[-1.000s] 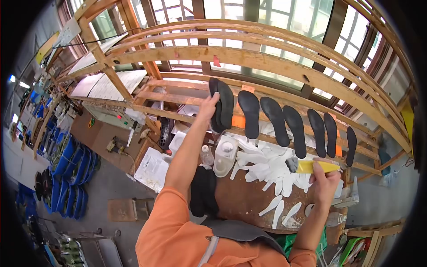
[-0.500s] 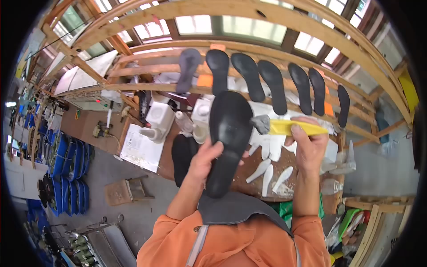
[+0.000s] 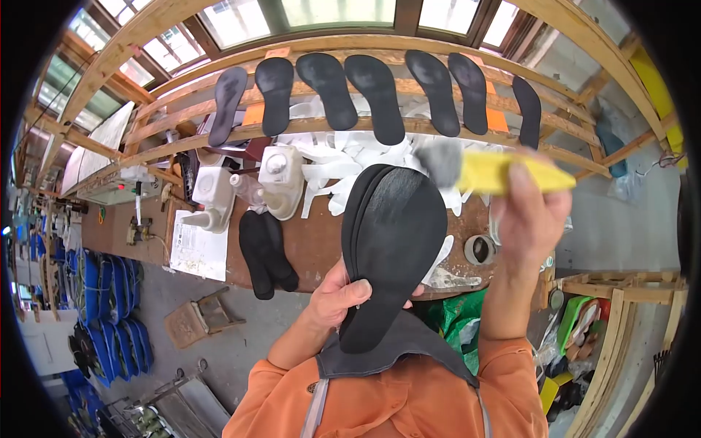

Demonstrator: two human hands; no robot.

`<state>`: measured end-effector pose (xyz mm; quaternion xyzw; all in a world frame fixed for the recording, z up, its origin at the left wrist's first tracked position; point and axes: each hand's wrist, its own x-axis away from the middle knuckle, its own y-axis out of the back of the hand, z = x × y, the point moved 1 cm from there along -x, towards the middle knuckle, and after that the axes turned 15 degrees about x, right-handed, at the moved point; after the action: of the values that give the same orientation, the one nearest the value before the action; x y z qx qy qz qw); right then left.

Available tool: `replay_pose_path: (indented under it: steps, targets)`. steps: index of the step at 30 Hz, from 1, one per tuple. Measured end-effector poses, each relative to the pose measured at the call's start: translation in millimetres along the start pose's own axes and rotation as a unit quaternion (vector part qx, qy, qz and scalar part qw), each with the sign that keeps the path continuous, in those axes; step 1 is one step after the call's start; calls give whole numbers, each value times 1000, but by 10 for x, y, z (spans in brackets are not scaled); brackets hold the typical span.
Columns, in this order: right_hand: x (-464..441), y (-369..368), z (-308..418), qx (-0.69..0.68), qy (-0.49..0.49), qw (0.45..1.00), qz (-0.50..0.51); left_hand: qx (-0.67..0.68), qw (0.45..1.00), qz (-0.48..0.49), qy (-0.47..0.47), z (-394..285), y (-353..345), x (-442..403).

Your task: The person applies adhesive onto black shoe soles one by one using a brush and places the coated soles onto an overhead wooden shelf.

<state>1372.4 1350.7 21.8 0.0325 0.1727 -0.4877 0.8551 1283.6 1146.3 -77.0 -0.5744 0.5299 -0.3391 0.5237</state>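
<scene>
A stack of black shoe insoles (image 3: 398, 248) is held upright, toe end up, by my left hand (image 3: 339, 296), its thumb pressed on the near face and fingers behind. Several layered edges show along the stack's left side. Glossy streaks mark the upper left of the front insole. In my right hand (image 3: 533, 212) is a flat brush (image 3: 485, 172) with a yellow handle and grey bristles. The bristles, blurred by motion, are at the top right of the stack; whether they touch it I cannot tell.
Several black insoles (image 3: 372, 98) lean along a wooden rack (image 3: 482, 135) behind the bench. White bottles (image 3: 281, 179), a pair of black insoles (image 3: 264, 252), white cut pieces (image 3: 332, 171) and a tape roll (image 3: 480, 250) lie on the bench (image 3: 314, 233). A wooden stool (image 3: 201, 317) stands left.
The camera view has shifted, and the rack sits higher and further left. The front insole's glossy marks differ, with streaks at its upper left. The brush has moved up relative to the stack.
</scene>
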Motion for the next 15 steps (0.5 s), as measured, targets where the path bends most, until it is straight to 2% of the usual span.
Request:
replay_pose_path:
  steps: [6,10,15]
  targets:
    - [157,104,118,55,-4,995,-87,62,998,8,-5,89,-28,-73]
    - [405,181,206,143,52,988,-3,44,998,47,0,80,-58,-121]
    - [310,401,193,133,145,980,-28,-4,1000,25,-3,130,-95,-154]
